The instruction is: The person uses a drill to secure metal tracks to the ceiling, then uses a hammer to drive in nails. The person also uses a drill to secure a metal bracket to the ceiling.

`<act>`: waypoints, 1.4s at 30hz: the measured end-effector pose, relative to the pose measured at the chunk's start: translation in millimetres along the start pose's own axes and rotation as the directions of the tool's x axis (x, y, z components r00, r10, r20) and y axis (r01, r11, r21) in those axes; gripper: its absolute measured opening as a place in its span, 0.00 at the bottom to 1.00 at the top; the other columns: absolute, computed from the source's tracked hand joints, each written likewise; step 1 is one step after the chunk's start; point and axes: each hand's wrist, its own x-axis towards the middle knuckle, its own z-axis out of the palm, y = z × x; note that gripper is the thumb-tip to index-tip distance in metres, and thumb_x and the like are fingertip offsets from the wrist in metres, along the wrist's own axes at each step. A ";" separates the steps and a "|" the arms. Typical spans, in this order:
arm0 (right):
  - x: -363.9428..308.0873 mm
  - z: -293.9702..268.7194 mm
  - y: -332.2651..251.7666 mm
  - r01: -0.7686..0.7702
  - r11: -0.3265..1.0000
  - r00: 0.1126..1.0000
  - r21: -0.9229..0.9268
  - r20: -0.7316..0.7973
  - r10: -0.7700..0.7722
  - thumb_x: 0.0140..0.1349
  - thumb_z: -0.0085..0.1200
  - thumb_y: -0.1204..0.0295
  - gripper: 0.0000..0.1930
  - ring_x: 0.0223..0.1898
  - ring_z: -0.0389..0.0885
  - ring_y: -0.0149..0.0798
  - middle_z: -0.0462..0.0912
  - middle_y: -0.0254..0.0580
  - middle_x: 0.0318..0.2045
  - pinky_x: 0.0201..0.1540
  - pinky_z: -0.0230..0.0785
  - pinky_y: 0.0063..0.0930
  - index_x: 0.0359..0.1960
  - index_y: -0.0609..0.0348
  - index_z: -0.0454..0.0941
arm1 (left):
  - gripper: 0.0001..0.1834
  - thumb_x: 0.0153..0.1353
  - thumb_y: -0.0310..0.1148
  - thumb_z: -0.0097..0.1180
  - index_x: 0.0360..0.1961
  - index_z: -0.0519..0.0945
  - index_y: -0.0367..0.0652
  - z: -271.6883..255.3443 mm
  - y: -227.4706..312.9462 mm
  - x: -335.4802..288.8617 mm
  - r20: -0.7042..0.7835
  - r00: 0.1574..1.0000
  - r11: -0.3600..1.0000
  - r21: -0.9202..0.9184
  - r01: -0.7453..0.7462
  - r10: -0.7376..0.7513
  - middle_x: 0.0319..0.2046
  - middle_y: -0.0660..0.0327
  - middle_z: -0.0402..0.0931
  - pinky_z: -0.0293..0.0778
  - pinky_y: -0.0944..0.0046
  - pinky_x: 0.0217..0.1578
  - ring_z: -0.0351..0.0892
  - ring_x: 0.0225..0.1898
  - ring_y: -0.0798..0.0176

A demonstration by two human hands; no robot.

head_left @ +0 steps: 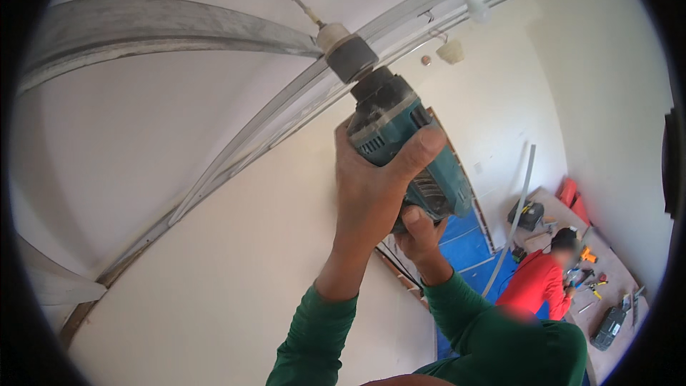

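Observation:
Raised overhead is a teal and black power drill (382,111), tilted up and to the left. A long thin bit (305,8) sticks out of its chuck (346,51), close below the ceiling framing. My left hand (368,189) wraps round the drill's body, thumb along its side. Lower down, my right hand (420,237) is closed round the handle, its fingers partly hidden. Behind the chuck, a curved grey metal channel (164,25) meets the metal track (271,107) along the wall top. Whether the bit touches anything, I cannot tell.
Below right, a person in a red shirt (532,279) bends over a surface (607,257) with several tools and a black case (609,327). A long metal strip (511,221) leans over the blue floor covering (464,243). A light bulb (475,7) hangs near the track.

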 end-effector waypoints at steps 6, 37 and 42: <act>11.4 -2.6 -8.1 -0.008 0.984 1.000 0.180 0.009 0.007 0.65 0.70 0.64 0.33 0.58 0.84 0.39 0.83 0.44 0.58 0.61 0.79 0.39 0.69 0.63 0.72 | 0.50 0.55 0.46 0.83 0.61 0.64 0.23 15.4 -2.0 13.7 -0.033 0.999 1.000 -0.029 -0.002 0.001 0.49 0.48 0.78 0.85 0.64 0.45 0.84 0.47 0.62; 15.1 -2.7 -8.9 0.032 0.994 0.999 0.104 -0.042 -0.028 0.64 0.64 0.57 0.36 0.51 0.88 0.43 0.83 0.51 0.56 0.53 0.85 0.42 0.69 0.66 0.69 | 0.51 0.56 0.46 0.83 0.63 0.63 0.22 13.5 -13.0 19.0 0.028 0.998 0.989 -0.141 -0.049 0.054 0.53 0.49 0.74 0.82 0.63 0.52 0.80 0.52 0.62; 40.0 -8.1 -48.3 0.019 0.997 1.000 0.081 0.022 -0.021 0.65 0.68 0.58 0.36 0.50 0.87 0.44 0.83 0.49 0.54 0.52 0.84 0.42 0.69 0.65 0.71 | 0.54 0.58 0.52 0.81 0.66 0.61 0.21 30.9 -20.3 21.8 -0.011 0.999 0.987 -0.158 -0.033 0.032 0.56 0.47 0.72 0.79 0.60 0.58 0.78 0.56 0.58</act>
